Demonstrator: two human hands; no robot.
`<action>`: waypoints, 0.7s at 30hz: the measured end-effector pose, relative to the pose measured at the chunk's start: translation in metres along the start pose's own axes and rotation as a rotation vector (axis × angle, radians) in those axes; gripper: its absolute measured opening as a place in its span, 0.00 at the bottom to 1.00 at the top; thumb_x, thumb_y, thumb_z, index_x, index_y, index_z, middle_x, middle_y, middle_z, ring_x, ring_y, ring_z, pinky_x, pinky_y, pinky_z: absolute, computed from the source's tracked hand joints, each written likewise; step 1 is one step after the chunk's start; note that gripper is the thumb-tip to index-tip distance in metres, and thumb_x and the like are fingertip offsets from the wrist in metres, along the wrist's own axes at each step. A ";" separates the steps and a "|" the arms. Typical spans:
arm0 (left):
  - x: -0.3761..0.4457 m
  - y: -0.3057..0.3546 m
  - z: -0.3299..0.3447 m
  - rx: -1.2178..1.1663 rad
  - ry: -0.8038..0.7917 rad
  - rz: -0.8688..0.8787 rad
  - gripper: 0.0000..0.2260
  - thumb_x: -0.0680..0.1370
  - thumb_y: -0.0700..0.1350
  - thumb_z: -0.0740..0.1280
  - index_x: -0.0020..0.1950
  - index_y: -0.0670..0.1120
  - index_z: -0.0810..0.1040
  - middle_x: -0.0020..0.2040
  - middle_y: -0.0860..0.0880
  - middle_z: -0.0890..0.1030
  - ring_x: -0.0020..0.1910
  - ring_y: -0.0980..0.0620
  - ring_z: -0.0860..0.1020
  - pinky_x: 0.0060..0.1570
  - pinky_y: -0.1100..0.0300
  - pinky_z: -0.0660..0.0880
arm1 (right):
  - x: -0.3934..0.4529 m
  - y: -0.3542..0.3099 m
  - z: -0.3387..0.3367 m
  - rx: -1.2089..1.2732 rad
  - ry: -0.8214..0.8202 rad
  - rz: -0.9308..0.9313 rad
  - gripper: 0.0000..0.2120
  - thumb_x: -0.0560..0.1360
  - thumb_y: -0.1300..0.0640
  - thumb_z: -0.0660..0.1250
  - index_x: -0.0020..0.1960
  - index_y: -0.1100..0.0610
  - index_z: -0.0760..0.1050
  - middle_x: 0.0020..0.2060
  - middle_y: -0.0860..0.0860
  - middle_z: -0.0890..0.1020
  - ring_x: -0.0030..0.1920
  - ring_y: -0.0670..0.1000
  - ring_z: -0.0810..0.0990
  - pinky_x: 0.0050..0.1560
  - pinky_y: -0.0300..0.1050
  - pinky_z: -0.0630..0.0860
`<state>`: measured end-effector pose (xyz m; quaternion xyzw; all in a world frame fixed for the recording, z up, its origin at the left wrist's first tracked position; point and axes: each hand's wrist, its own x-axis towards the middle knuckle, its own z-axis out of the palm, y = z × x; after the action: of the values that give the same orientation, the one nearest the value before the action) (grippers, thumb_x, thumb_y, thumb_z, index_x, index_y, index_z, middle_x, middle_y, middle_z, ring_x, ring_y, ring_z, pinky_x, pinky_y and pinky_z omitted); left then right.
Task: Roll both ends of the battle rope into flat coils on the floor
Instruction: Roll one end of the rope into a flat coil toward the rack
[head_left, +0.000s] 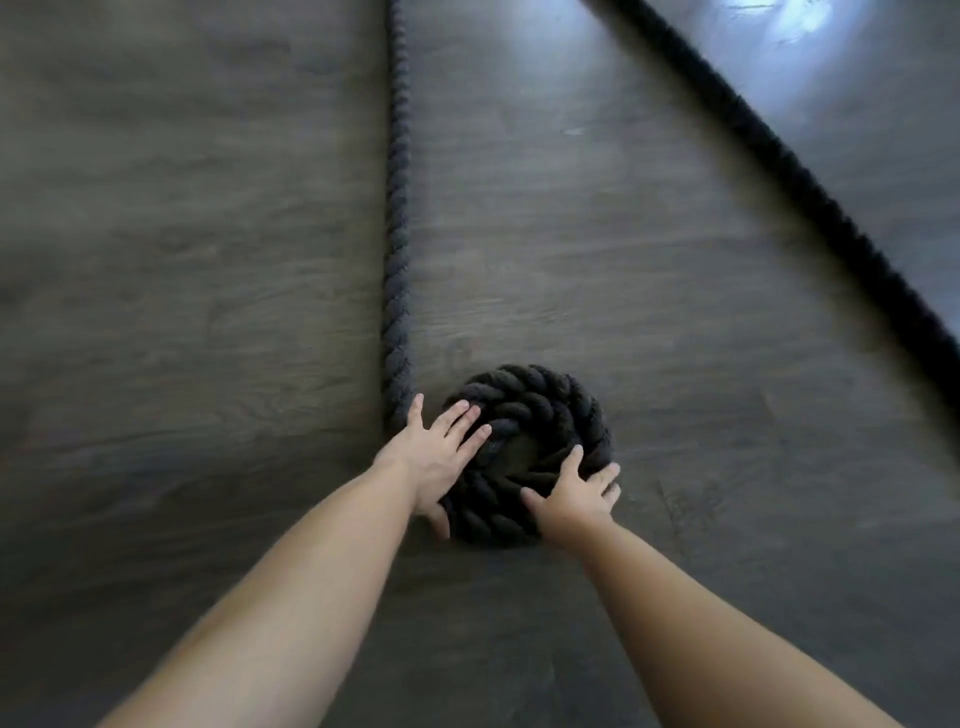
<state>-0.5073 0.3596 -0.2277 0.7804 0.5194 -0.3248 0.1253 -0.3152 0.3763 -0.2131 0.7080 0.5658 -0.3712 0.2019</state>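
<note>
A dark grey wood-grain floor (208, 260) fills the view, seen from above by a person leaning over it, with a pale patch of glare (800, 21) at the far right. A thick black twisted rope (396, 208) lies on the floor in two runs. One run comes straight down from the far edge and ends beside the left little finger, where it bends into a coil. The other run (779, 156) crosses the far right corner on a slant, blurred, well apart from both hands.

Two bare forearms reach in from the near edge toward the coil (527, 415), which lies flat on the floor between and under the fingers. It is a small round spiral of a few turns, with a little gap of floor showing at its centre, just beyond the right thumb.

The left hand (434, 460) rests on the left side of the coil. Its fingers (460, 415) are straight and spread apart, lying flat across the outer turns, while the thumb points down along the near left rim. The right hand (574, 496) rests on the near right side of the coil. Its fingers (605, 475) are also spread and lie over the outer turn, bending slightly over the rim, with the thumb stretched left across the near turns. Neither hand wraps round the rope; both press on top of it
</note>
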 end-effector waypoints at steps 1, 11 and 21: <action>0.001 -0.001 0.000 -0.030 0.002 -0.019 0.65 0.65 0.76 0.67 0.79 0.41 0.32 0.81 0.39 0.35 0.80 0.41 0.35 0.69 0.24 0.44 | 0.000 -0.009 0.002 0.030 -0.004 0.016 0.46 0.79 0.39 0.63 0.80 0.50 0.34 0.76 0.65 0.33 0.78 0.67 0.40 0.75 0.62 0.52; 0.014 0.003 0.002 -0.184 0.064 -0.088 0.58 0.72 0.75 0.59 0.77 0.37 0.32 0.80 0.34 0.36 0.78 0.36 0.33 0.73 0.31 0.42 | 0.041 -0.040 -0.005 -0.073 0.052 -0.065 0.56 0.71 0.36 0.72 0.80 0.45 0.34 0.72 0.67 0.26 0.75 0.71 0.34 0.72 0.71 0.56; 0.029 -0.067 -0.042 0.228 0.090 0.225 0.69 0.58 0.61 0.82 0.82 0.47 0.36 0.79 0.41 0.28 0.79 0.40 0.32 0.74 0.31 0.43 | 0.045 -0.043 -0.010 -0.105 0.015 -0.069 0.58 0.71 0.38 0.74 0.80 0.48 0.32 0.71 0.69 0.26 0.74 0.73 0.34 0.72 0.71 0.57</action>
<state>-0.5436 0.4322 -0.2047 0.8565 0.3938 -0.3302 0.0480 -0.3497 0.4243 -0.2346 0.6792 0.6101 -0.3427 0.2216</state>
